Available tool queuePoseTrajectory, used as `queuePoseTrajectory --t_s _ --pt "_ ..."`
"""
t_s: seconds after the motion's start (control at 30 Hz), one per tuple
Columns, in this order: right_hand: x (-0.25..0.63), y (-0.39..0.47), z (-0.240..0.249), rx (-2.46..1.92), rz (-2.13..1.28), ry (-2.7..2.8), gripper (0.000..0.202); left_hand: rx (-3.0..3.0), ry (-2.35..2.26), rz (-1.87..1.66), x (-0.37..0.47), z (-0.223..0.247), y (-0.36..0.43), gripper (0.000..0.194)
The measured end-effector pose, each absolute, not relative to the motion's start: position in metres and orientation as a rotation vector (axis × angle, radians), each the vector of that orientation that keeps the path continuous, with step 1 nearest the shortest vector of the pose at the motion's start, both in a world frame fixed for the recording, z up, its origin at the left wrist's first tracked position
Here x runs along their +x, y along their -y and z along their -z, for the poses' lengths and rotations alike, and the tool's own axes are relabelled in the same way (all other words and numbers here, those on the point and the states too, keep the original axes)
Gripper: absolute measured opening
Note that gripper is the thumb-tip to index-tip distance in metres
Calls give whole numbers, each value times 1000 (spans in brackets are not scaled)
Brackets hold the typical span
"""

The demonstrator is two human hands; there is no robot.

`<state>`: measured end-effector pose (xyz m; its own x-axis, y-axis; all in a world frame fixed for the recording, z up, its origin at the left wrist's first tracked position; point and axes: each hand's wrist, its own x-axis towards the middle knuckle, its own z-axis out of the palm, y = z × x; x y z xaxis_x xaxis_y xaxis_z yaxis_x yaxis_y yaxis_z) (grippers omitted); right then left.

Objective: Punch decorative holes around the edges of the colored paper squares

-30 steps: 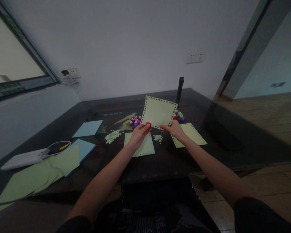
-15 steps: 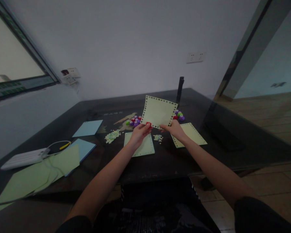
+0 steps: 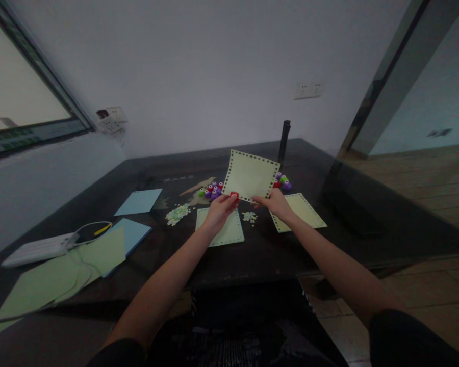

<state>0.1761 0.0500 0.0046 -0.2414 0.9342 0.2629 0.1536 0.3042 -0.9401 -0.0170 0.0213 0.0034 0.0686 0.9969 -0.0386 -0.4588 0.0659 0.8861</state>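
In the head view, the left hand (image 3: 218,213) is pinching a small red punch (image 3: 234,195) at the near left corner of the raised pale sheet (image 3: 251,176), while the right hand (image 3: 278,204) is gripping its near right edge. The sheet is tilting above the dark table (image 3: 252,265), its border showing dark cut-outs. Bordered papers are lying nearer, at centre (image 3: 227,230) and right (image 3: 303,213). Good handling probably means the right hand is supporting the sheet without creasing it, the punch sitting square to the edge.
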Motion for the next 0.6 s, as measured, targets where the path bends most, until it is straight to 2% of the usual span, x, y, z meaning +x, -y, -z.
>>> queuePoseTrajectory --t_s 0.6 --pt "178 -51 -3 -1036 -983 1667 24 896 -874 -1314 -17 -5 -19 28"
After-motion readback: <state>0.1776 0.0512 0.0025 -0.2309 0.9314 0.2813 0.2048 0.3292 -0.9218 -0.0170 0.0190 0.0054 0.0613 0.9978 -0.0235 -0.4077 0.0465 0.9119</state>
